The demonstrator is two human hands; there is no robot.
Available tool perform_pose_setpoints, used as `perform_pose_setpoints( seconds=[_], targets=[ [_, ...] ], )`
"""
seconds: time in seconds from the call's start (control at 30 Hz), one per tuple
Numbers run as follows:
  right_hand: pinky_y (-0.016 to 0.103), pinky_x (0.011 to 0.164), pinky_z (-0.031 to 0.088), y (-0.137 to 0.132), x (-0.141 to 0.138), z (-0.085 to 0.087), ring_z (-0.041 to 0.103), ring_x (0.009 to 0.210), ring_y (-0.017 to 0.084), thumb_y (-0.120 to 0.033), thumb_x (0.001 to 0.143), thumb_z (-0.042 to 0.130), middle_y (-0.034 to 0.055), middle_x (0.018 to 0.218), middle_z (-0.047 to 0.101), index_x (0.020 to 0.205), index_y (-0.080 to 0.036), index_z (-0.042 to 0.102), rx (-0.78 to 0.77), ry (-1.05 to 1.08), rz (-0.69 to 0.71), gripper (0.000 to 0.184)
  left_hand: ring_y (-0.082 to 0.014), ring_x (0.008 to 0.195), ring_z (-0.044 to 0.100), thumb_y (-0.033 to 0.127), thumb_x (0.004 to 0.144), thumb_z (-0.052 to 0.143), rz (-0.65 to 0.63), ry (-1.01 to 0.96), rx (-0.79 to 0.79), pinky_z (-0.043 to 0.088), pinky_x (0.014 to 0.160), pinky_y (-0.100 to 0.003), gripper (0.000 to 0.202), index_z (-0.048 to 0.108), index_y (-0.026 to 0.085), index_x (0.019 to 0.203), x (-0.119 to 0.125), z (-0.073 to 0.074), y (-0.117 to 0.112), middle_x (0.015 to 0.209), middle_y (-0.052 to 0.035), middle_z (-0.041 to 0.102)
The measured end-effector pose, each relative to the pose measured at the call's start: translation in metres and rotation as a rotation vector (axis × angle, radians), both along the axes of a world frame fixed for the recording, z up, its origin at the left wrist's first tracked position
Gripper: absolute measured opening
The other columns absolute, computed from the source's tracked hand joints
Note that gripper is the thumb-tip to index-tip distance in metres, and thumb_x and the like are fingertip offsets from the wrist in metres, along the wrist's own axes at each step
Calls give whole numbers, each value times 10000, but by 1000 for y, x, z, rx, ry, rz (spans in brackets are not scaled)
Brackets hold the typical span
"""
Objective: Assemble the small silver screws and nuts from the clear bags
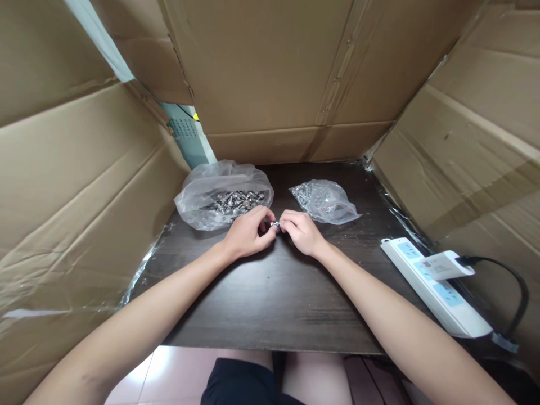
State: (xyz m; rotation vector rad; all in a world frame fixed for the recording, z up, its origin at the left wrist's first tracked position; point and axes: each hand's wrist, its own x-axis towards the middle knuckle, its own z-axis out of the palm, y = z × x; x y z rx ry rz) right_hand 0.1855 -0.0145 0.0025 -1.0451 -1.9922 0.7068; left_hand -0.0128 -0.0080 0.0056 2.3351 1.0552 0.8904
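Holding both hands close together above the table (pixel 261 304), facing two plastic bags. Grasping a small, shiny metal part (pixel 274 224) between the curled fingers and thumb of the left hand (pixel 251 232), and pinching the right end of the same part with the bunched fingertips of the right hand (pixel 300 229). Showing a bright, short, roughly rod-like form there, but being too small for telling any finer shape.

Having the left bag (pixel 192 207) just behind the left hand, slumping open in cloudy, wrinkled folds around a heap of glossy metal pieces (pixel 241 201). Having the right bag (pixel 335 211) behind the right hand, lying flatter, wrapping slender silvery bits (pixel 301 194) in thin, crinkled film. Working over dark, smooth wood grain, reflecting a soft sheen.

Reaching with the right forearm past a long, white, hard-edged power strip (pixel 458 318), bearing pale blue socket panels, a flat, boxy adapter (pixel 447 264) and a curving black cable (pixel 523 287). Sitting amid stiff, creased brown cardboard (pixel 261 67).
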Motion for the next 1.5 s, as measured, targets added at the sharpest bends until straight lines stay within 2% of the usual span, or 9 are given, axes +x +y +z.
perform_pose_setpoints(
  seconds=[0.2, 0.4, 0.53, 0.7, 0.8, 0.9, 0.97, 1.3, 1.5],
  targets=[
    [306, 667, 367, 0, 0, -1, 504, 660, 162, -192, 890, 455, 11, 676, 527, 617, -209, 467, -8, 18, 6, 273, -125, 711, 617, 297, 868, 680, -45, -17, 5, 473, 651, -265, 233, 578, 197, 1052, -1, 0, 0, 1014, -27, 639],
    [309, 677, 378, -1, 0, 0, 514, 665, 162, -175, 904, 461, 10, 678, 538, 623, -208, 486, 5, -3, 16, 285, -122, 723, 606, 240, 895, 622, -71, -9, 18, 470, 660, -257, 134, 606, 195, 1020, -2, -1, 2, 977, -25, 618],
    [310, 676, 379, -1, 0, -1, 520, 667, 162, -178, 923, 458, 13, 686, 545, 629, -207, 494, 27, -22, 19, 297, -140, 747, 602, 262, 931, 581, -64, 36, 21, 468, 691, -274, 107, 640, 191, 985, -1, -1, 2, 936, -28, 629],
    [313, 695, 392, -1, 0, -2, 537, 691, 167, -168, 937, 459, 19, 703, 565, 640, -205, 515, 37, -69, 16, 304, -193, 865, 624, 308, 1045, 394, -40, 55, 33, 485, 793, -321, 322, 650, 182, 894, -1, 2, 2, 922, -65, 656],
    [310, 687, 389, -1, 0, -2, 534, 685, 164, -164, 935, 458, 17, 703, 558, 640, -205, 507, 37, -58, 7, 302, -177, 809, 632, 315, 987, 501, -35, 6, 17, 502, 753, -311, 200, 640, 184, 1048, -2, 3, 0, 1005, -65, 660],
    [307, 670, 376, -1, 0, -1, 520, 674, 162, -160, 923, 465, 13, 695, 538, 634, -206, 494, 39, -56, 6, 294, -146, 733, 630, 281, 882, 628, -43, 26, 3, 501, 686, -291, 282, 608, 196, 1150, -2, 2, -1, 1078, -55, 656],
    [307, 669, 373, -1, 0, -2, 515, 674, 162, -162, 919, 471, 13, 696, 536, 634, -206, 491, 42, -57, 6, 289, -141, 733, 640, 268, 871, 641, -44, 43, 6, 502, 688, -289, 314, 599, 204, 1176, -1, 1, -1, 1092, -48, 660],
    [306, 681, 384, -1, 0, -3, 530, 678, 160, -168, 939, 467, 14, 697, 548, 639, -205, 505, 44, -92, 14, 305, -182, 818, 645, 282, 998, 479, 5, 7, 21, 505, 717, -299, 208, 638, 189, 1095, -1, -1, 2, 1003, -64, 698],
    [303, 675, 377, -1, -1, -2, 523, 673, 158, -168, 924, 463, 14, 698, 545, 648, -208, 495, 52, -76, 14, 281, -144, 716, 627, 267, 924, 580, -50, 8, -8, 489, 669, -278, 187, 630, 192, 1087, -1, -1, 2, 965, -35, 679]
  ],
)
